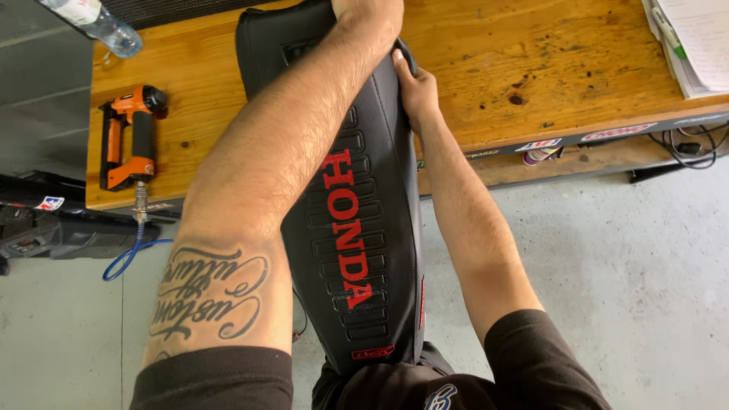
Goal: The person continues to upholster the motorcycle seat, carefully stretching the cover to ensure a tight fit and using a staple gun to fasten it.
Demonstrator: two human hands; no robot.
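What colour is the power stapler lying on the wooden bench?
Orange and black stapler, shown in the head view.

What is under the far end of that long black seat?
The wooden workbench lies under the black seat; its near end overhangs the concrete floor. Both hands cover the far end's edge.

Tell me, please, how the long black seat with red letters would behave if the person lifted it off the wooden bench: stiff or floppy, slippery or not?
The black seat probably stays stiff: it spans from the workbench to the person's body without sagging. Its ribbed cover looks grippy rather than slippery. Being long and narrow, it may swing if held by one end only; the left hand and right hand grip its far end.
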